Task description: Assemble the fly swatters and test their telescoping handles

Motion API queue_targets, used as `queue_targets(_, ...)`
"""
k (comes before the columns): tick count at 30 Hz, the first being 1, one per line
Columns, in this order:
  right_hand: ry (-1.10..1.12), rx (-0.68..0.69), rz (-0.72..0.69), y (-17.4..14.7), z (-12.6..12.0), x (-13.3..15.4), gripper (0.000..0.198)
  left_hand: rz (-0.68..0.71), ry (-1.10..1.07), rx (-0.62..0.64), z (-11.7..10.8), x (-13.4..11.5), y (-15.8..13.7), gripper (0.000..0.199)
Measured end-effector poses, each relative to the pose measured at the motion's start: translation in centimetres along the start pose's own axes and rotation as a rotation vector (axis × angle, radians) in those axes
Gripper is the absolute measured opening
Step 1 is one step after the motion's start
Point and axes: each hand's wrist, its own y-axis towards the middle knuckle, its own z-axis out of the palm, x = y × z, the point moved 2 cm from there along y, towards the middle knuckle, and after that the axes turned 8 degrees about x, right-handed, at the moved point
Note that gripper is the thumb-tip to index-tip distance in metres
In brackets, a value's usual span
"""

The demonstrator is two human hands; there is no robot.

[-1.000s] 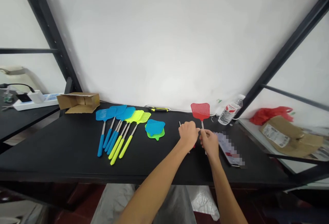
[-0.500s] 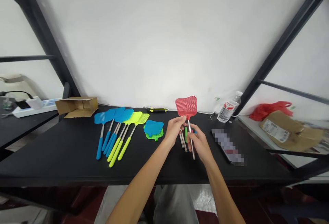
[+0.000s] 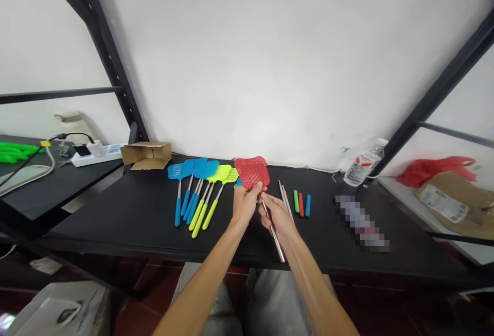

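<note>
My left hand [image 3: 246,203] is closed on the base of a red fly swatter head [image 3: 252,171], its thumb pressed near the neck. Around the upper part of the metal rod [image 3: 276,243], just below that neck, my right hand [image 3: 277,213] has its fingers wrapped. The rod slants down toward the table's front edge and has no coloured grip on its lower end. Behind my left hand, blue and green swatter heads [image 3: 238,182] are mostly hidden. To the right of my right hand lie loose metal rods [image 3: 284,194] and short green [image 3: 296,201], red [image 3: 301,204] and blue [image 3: 307,205] handle grips.
Several blue and yellow fly swatters [image 3: 198,197] lie fanned on the black table [image 3: 127,223]. Behind them sits an open cardboard box [image 3: 148,156]. A water bottle [image 3: 365,163] and a blurred-out flat object [image 3: 363,225] are at the right. A power strip [image 3: 102,155] is at the left.
The red swatter head has tilted toward me and the rod now slants. My right hand has moved up the rod, close to the neck. The view has turned left, and the coloured grips are uncovered.
</note>
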Motion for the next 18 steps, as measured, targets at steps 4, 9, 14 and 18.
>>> queue_targets(4,-0.352,-0.074,-0.1,0.0,0.7,0.0,0.045,-0.016,0.152,-0.225,-1.6,0.1,1.4,0.038)
queue_targets(9,-0.815,-0.256,-0.132,-1.6,-0.9,1.1,0.044,-0.07,0.465,-0.345,-4.7,-2.0,4.6,0.046)
queue_targets(14,-1.401,-0.455,0.06,1.3,-3.3,2.8,0.038,-0.229,0.992,-0.109,-3.1,-0.2,3.2,0.045)
queue_targets(18,-1.652,-0.48,0.254,3.9,-3.7,2.3,0.03,-0.215,1.314,-0.126,-1.8,1.0,1.7,0.051)
